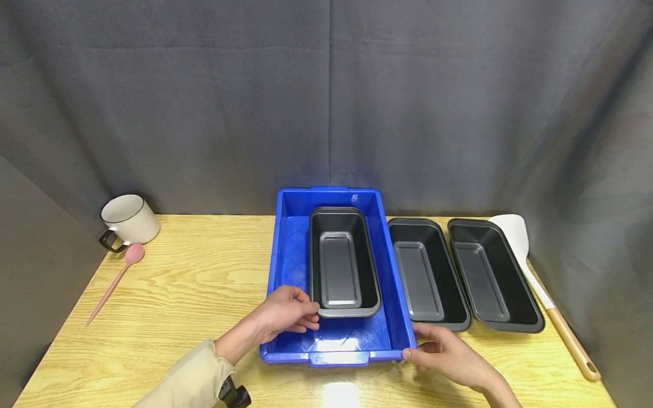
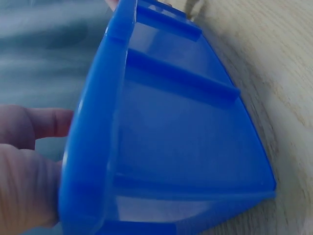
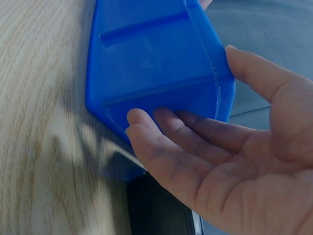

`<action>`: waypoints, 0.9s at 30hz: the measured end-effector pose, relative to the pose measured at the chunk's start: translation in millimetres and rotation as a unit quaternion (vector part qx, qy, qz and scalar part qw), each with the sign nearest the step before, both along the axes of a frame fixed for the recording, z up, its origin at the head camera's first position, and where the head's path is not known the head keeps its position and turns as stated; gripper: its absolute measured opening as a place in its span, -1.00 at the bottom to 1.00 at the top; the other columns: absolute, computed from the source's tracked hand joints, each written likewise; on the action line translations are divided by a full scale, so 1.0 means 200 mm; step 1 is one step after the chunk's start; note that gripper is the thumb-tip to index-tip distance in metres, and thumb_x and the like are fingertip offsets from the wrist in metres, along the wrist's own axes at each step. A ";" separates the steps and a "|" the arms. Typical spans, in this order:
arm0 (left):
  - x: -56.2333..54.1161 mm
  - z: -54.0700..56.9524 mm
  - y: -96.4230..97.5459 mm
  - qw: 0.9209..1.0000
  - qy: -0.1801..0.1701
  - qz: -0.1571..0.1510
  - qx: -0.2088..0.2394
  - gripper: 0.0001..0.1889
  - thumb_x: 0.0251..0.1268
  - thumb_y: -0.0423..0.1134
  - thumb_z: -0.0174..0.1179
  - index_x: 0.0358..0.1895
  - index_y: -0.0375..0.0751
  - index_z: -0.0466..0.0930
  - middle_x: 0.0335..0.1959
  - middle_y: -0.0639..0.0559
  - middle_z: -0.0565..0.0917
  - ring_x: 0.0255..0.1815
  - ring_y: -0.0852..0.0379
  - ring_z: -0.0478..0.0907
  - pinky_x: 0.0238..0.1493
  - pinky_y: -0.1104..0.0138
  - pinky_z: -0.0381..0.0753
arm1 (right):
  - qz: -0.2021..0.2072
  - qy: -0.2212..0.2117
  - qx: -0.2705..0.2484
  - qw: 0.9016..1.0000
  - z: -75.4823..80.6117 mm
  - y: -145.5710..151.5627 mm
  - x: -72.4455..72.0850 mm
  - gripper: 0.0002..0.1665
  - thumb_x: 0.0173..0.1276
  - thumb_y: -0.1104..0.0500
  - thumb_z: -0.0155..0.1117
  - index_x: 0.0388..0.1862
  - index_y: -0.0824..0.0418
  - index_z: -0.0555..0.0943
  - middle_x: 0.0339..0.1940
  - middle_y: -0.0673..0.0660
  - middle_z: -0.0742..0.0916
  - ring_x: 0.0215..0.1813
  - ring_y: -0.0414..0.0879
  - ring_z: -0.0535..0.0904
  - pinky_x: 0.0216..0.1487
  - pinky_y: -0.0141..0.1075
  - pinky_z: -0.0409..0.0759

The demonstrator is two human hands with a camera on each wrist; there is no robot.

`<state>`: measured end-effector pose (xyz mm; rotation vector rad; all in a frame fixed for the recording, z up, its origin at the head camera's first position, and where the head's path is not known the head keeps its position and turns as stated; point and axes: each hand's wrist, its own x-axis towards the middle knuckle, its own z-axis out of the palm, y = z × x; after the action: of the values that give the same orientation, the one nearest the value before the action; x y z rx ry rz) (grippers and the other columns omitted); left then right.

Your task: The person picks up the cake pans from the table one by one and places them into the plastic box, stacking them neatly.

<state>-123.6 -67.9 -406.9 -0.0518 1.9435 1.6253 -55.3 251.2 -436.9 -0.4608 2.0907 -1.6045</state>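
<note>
A dark loaf pan (image 1: 339, 269) lies inside the blue plastic tray (image 1: 339, 358), towards its right side. My left hand (image 1: 288, 310) reaches over the tray's near left part and pinches the pan's near left corner by the rim. In the left wrist view the tray wall (image 2: 171, 137) hides the pan and most of that hand. At the tray's near right corner, my right hand (image 1: 449, 354) holds the rim, thumb on top and fingers against the outer wall, as the right wrist view also shows.
Two more loaf pans (image 1: 417, 277) (image 1: 484, 283) stand side by side right of the tray. A white spatula with a wooden handle (image 1: 566, 334) lies beyond them. At the far left are a white mug (image 1: 134, 221) and a pink spoon (image 1: 114, 283). A grey curtain (image 1: 326, 113) closes off the back.
</note>
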 end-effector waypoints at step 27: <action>0.05 0.15 -0.32 0.974 0.222 -0.044 -0.024 -0.77 0.32 -0.27 0.19 -0.09 -0.38 0.55 -0.29 -0.09 0.68 -0.20 0.02 0.65 -0.13 0.33 0.59 | 0.000 0.012 0.007 1.000 0.01 0.01 0.00 -0.48 0.42 0.26 0.15 0.22 0.59 0.36 -0.09 0.27 0.69 -0.19 -0.03 0.68 -0.29 -0.20 0.68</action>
<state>-114.2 -132.2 -376.4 0.4067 2.2750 1.6322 -54.5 252.3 -435.6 -0.4774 2.1184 -1.5914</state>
